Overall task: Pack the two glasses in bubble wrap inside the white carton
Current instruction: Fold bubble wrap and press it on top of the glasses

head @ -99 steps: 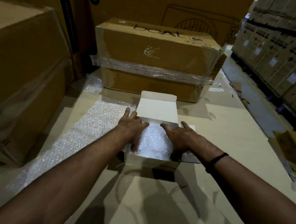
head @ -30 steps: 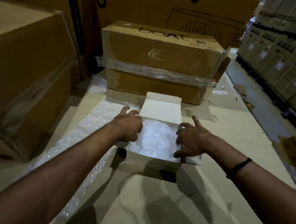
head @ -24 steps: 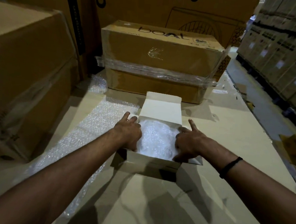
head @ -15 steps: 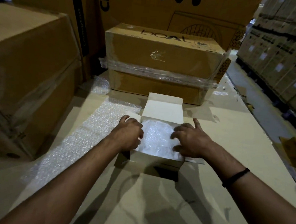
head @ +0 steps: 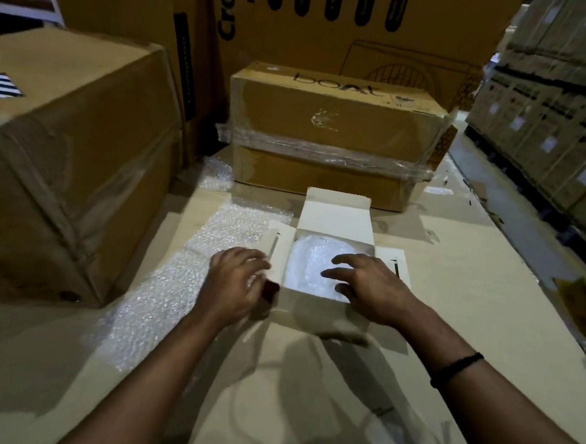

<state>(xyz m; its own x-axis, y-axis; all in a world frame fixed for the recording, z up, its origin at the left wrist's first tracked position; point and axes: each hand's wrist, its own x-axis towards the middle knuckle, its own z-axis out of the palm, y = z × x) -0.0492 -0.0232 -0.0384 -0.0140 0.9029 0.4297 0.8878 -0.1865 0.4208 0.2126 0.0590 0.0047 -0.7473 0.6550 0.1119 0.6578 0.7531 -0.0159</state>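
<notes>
The white carton sat open on the pale work surface, directly in front of the person. Inside it lay a bubble-wrapped bundle that filled most of the opening; the glasses themselves could not be seen through the wrap. The rear flap stood up at the far edge, the left side flap leaned outward, and the right side flap lay nearly flat.

Open surface stretched in front of the carton toward the person and out to the right. To the left a loose sheet of bubble wrap covered the surface, running under the left flap's edge. Just behind the carton stood a brown taped box, and a large brown box closed off the left side.

The right hand was spread open, its fingers resting on top of the bundle, gripping nothing. The left hand was loosely curled at the carton's near-left corner, its fingertips against the left flap and wall; whether it pinched the flap could not be told. A dark band circled the right wrist.
</notes>
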